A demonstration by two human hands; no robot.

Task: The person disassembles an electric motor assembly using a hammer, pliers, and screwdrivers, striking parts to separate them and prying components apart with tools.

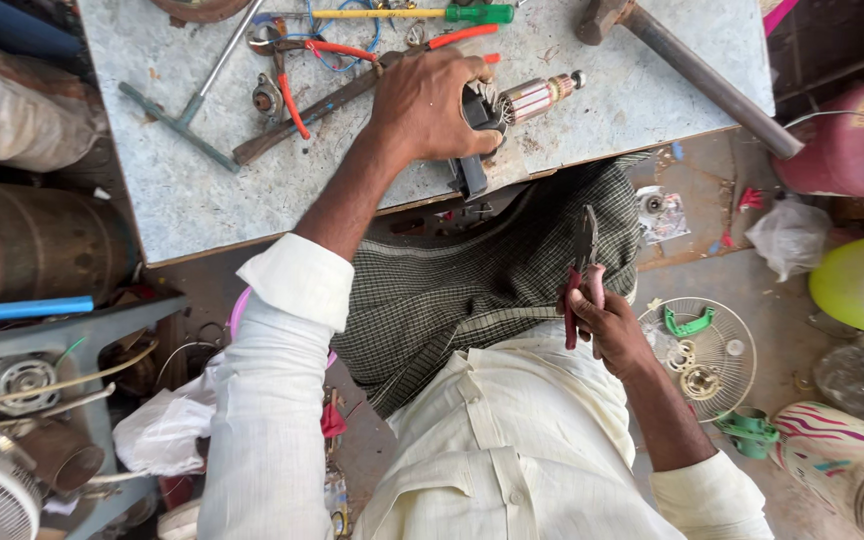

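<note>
- Motor armature [530, 98] lies near the front edge of the grey tabletop [182, 200], its copper-wound core and steel shaft pointing right, its near end hidden under the left hand [427, 105].
- Handling, as a judgement: dense and heavy for its bulk, rigid, and the thin copper windings look easy to nick; the bare shaft end or the laminated core seem the safer places to hold, not the coil wires.
- Left arm reaches forward across the lap, sleeve rolled, palm down; its grip is curled over the armature's dark end piece and pressing it to the tabletop.
- Right hand [607, 330] rests low by the checked cloth on the lap, elbow bent; its grip is closed around the red handles of pliers [582, 265], jaws pointing up and away.
- Hammer [687, 65] and green-handled screwdriver [402, 14] lie untouched further back.
</note>
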